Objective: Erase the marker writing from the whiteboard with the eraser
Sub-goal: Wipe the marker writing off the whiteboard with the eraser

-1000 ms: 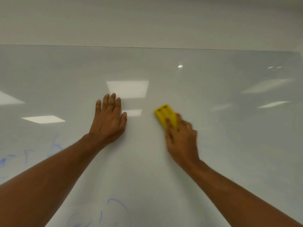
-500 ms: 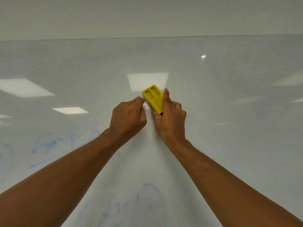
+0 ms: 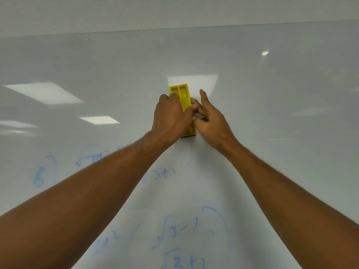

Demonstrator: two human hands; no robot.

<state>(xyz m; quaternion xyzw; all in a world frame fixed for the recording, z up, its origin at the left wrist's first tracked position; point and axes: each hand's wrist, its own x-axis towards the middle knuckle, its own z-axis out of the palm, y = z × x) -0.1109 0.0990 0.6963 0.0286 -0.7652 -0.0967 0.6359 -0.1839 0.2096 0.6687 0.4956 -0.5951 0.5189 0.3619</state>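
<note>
Yellow moulded-plastic eraser (image 3: 182, 98) (two hollows) under clasping left hand (image 3: 171, 118), right hand (image 3: 210, 121) fingers loose, glossy whiteboard (image 3: 272, 171).

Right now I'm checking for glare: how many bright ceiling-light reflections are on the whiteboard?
3 clear bright panels on the whiteboard: one behind the yellow eraser, a large one at upper left, a smaller one below it. Fainter streaks sit near both edges.

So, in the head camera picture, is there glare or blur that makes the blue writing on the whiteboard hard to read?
In the head view, the whiteboard mirrors bright ceiling panels, but that glare lies above the blue writing; the writing itself looks faint and soft; the right hand is slightly motion-blurred beside the yellow eraser.
</note>
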